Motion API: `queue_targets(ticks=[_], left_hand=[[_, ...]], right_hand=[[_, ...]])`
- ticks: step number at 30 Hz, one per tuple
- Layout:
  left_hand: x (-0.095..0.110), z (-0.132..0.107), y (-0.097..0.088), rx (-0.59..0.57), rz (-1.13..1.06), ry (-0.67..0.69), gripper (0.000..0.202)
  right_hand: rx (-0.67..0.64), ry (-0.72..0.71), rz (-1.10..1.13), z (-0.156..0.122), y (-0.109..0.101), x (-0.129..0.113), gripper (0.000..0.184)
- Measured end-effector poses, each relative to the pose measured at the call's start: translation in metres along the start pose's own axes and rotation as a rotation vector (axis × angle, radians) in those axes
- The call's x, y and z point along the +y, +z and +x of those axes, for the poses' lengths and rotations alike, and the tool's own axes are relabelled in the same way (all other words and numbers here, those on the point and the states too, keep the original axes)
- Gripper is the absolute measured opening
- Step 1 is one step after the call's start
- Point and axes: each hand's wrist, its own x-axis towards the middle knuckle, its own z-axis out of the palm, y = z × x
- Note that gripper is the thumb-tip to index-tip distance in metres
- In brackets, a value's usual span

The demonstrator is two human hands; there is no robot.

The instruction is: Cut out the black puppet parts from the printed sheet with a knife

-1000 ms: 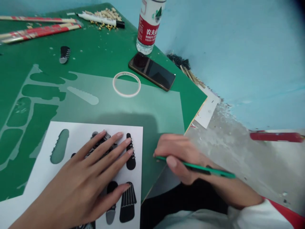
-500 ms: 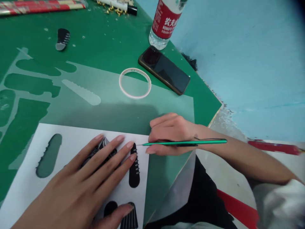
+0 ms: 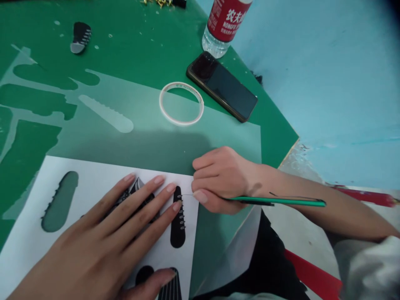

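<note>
Currently, the right hand (image 3: 223, 179) is curled closed around a slim green tool (image 3: 281, 201), thumb pressed against the folded fingers, so that the shaft runs out behind the grip and over the forearm. From the front of that grip a hair-thin tip crosses the white sheet (image 3: 93, 166) to the upper edge of a long black printed shape (image 3: 178, 237), which lies just beyond the knuckles, on the sheet's right side. This shape is narrow and round-ended, with small pale loops down one flank. The left hand (image 3: 106, 233) lies flat with its fingers slightly spread, gripping nothing; it rests on the paper, and one fingertip touches the black shape.

The paper is smooth and matt. Near its left edge is a rounded opening (image 3: 61, 202) with one jagged side, green showing through. Beneath the paper spreads a translucent plastic sheet (image 3: 143, 112), milky and faintly glossy, cut into ragged windows at the left. A paler, toothed strip (image 3: 106, 114) lies on it, with a thin whitish ring (image 3: 183, 123) nearby. Past the ring are a glossy black phone (image 3: 223, 89) and a clear, red-labelled bottle (image 3: 223, 21), on a smooth green tabletop (image 3: 131, 37).
</note>
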Motion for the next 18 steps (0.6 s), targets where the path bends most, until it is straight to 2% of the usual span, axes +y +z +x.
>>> queue_targets(ticks=[18], left_hand=[[0.0018, -0.0012, -0.0017, 0.005, 0.009, -0.018, 0.080]], right_hand=[[0.025, 0.030, -0.081, -0.0039, 0.0081, -0.0030, 0.043]])
